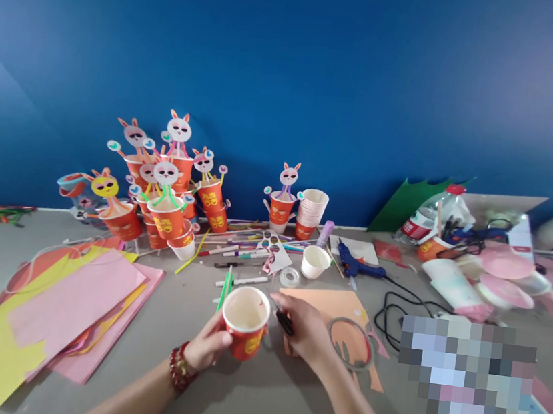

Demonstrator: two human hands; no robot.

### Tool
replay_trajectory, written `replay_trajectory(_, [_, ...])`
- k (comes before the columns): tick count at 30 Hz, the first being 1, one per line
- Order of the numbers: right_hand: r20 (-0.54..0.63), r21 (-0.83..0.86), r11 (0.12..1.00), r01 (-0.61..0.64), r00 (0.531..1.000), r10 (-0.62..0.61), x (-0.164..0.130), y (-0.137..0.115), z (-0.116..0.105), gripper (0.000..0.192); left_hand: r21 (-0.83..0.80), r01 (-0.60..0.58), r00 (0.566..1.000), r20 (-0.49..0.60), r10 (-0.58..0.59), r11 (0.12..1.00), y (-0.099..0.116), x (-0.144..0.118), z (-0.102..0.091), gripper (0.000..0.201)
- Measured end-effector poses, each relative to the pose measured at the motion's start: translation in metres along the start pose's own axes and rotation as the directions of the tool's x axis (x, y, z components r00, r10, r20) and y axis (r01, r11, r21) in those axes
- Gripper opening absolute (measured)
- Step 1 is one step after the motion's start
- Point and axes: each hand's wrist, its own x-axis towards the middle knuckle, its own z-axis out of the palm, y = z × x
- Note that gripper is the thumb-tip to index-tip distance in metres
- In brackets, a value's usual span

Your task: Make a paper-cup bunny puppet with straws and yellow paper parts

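A red paper cup [244,331] with yellow print and a white inside is gripped by my left hand [212,343]. Its open mouth tilts toward me, and a small mark shows inside near the rim. Close to the cup's right side, my right hand [305,325] is closed around a small tool with a black handle [285,322]; most of the tool is hidden by the fingers, so its kind is unclear. Green strips [225,288] lie just behind the cup. Under my right hand is a sheet of orange paper [330,301].
Cups with paper rabbit heads [179,129] crowd the back left. Coloured paper sheets [78,297] lie at left. Behind my hands are a white cup [315,263], clear tape [290,276], pens and a cup stack [312,208]. A blue glue gun [357,264] and grey tape roll [350,344] are right.
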Motion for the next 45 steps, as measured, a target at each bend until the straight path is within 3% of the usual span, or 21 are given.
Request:
replay_trajectory(2, [0.049,-0.03,1.0,0.005,0.999,-0.004,0.0,-0.001,0.0,0.04,-0.166,-0.018,0.999,-0.032,0.013,0.986,0.003,0.004,0.002,0.064])
replay_trajectory(5, [0.13,-0.074,0.997,0.031,0.991,-0.021,0.001,-0.002,0.0,0.042,-0.288,-0.021,0.998,-0.059,0.005,0.957,0.007,0.011,0.004,0.056])
replay_trajectory(11, [0.211,-0.07,0.995,0.068,0.976,-0.052,0.001,-0.006,-0.003,0.046,-0.319,-0.003,1.0,-0.006,0.001,0.948,0.003,0.015,0.001,0.052])
replay_trajectory(13, [0.224,-0.059,0.994,0.089,0.972,-0.074,0.002,-0.009,-0.007,0.039,-0.338,0.004,1.0,0.007,-0.002,0.941,0.002,0.016,-0.001,0.052])
replay_trajectory(19, [0.122,0.024,0.999,0.045,0.991,-0.047,0.004,-0.014,-0.007,0.025,-0.464,0.07,0.997,0.014,-0.072,0.883,0.006,0.019,-0.002,0.048])
replay_trajectory(25, [-0.091,0.177,0.979,0.102,0.992,-0.087,0.006,-0.002,0.012,0.028,-0.455,0.07,0.995,-0.034,-0.096,0.888,0.003,0.017,0.0,0.043])
replay_trajectory(29, [-0.186,0.239,0.967,0.085,0.982,-0.04,0.007,0.004,0.018,0.027,-0.422,0.055,0.995,-0.053,-0.085,0.905,0.005,0.017,0.0,0.039])
replay_trajectory(34, [-0.224,0.261,0.96,0.102,0.974,-0.043,0.007,0.004,0.017,0.026,-0.351,-0.013,0.999,-0.05,-0.005,0.936,0.006,0.014,0.0,0.048])
replay_trajectory(41, [-0.234,0.267,0.958,0.102,0.971,-0.038,0.007,0.002,0.02,0.029,-0.51,0.15,0.986,0.019,-0.163,0.847,0.01,0.015,-0.006,0.049])
replay_trajectory(45, [-0.233,0.268,0.959,0.09,0.972,-0.026,0.008,0.003,0.024,0.034,-0.543,0.179,0.982,0.052,-0.18,0.82,0.018,0.017,-0.005,0.057])
